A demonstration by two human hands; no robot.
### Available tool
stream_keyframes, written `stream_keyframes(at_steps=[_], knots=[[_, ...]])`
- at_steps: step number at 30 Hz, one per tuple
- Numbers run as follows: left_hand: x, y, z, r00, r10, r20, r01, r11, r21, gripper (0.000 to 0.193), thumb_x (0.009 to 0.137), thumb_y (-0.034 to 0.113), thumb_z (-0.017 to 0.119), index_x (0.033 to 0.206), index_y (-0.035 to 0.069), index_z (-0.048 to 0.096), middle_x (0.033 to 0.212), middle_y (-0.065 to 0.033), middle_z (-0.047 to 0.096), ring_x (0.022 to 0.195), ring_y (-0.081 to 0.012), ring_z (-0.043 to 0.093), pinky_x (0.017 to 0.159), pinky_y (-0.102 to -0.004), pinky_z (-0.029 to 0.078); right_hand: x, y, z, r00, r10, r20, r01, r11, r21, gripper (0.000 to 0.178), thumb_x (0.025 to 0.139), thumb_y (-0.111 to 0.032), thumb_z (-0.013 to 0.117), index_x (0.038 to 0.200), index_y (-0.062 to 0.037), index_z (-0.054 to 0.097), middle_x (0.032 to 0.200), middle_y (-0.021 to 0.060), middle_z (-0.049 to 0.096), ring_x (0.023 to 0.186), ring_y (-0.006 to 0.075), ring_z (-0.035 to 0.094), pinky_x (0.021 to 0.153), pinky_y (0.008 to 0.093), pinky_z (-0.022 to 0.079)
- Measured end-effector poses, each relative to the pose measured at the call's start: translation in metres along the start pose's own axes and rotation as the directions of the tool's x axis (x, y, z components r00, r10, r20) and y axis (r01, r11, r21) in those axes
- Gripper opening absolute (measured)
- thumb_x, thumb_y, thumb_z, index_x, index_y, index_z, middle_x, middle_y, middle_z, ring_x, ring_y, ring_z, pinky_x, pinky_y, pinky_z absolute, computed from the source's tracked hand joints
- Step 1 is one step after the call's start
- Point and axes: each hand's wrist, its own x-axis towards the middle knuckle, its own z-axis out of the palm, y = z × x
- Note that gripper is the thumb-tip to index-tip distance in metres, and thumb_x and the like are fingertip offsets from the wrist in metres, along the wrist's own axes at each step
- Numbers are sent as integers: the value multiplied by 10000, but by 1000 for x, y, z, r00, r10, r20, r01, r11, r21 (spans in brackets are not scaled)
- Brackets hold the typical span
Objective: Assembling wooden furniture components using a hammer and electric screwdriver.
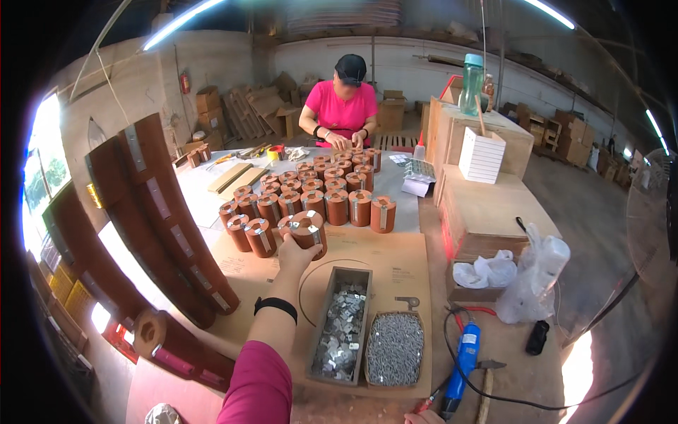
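My left hand (296, 254) is closed round a brown cylinder (316, 233) with a hole through its top and metal strips on its side. It is at the near edge of a group of similar brown cylinders (337, 206) standing upright on the table. Only a little of my right hand (424, 417) shows at the lower edge, near the blue corded power tool (465, 360); its fingers are mostly hidden. In front of me, a long box (316, 346) holds small metal plates (344, 332), beside a tray of screws (394, 350).
Long brown pieces with metal plates (159, 205) lean at the left, by a thick brown tube (187, 350). Across the table a person in pink (342, 106) handles cylinders. Wooden boxes (487, 205), plastic bags (537, 275) and a hammer (489, 381) are at the right.
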Motion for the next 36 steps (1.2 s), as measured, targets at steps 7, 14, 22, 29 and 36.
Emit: stream_keyframes(at_steps=[7,14,22,29,36], knots=[[43,-30,53,999,-23,39,17,991,134,739,554,395,785,1067,13,414,982,-206,587,947,-357,558,799,-416,451,20,13,-1,972,186,146,-218,943,252,106,721,-65,627,825,-56,608,674,109,561,562,261,549,509,333,445],[40,-16,87,861,-485,-153,490,872,-11,1071,504,368,836,1255,-26,182,1301,-266,239,1169,-360,379,927,-413,386,44,26,-16,864,308,399,-442,842,309,124,735,-99,654,847,-47,635,638,95,561,541,211,548,497,308,440],[85,-46,90,916,-394,-68,389,918,-85,1260,502,341,843,1329,-77,-11,1284,-285,312,1180,-354,390,959,-365,375,41,28,-14,791,414,450,-559,788,259,112,732,-116,671,821,-52,647,568,81,544,470,174,529,457,288,427],[121,-32,109,931,-340,-135,350,935,58,1272,507,387,834,1310,-144,3,1203,-295,444,1108,-336,492,918,-317,420,49,25,-13,773,487,406,-614,733,291,106,715,-92,691,804,-60,646,531,72,528,441,155,512,435,276,413],[142,-60,102,986,-151,-74,162,971,176,1109,600,453,757,1293,-158,143,1136,-317,489,1067,-368,513,889,-360,425,53,24,-7,768,518,377,-628,724,285,91,727,-98,680,792,-50,640,506,72,524,410,140,498,424,266,414]])
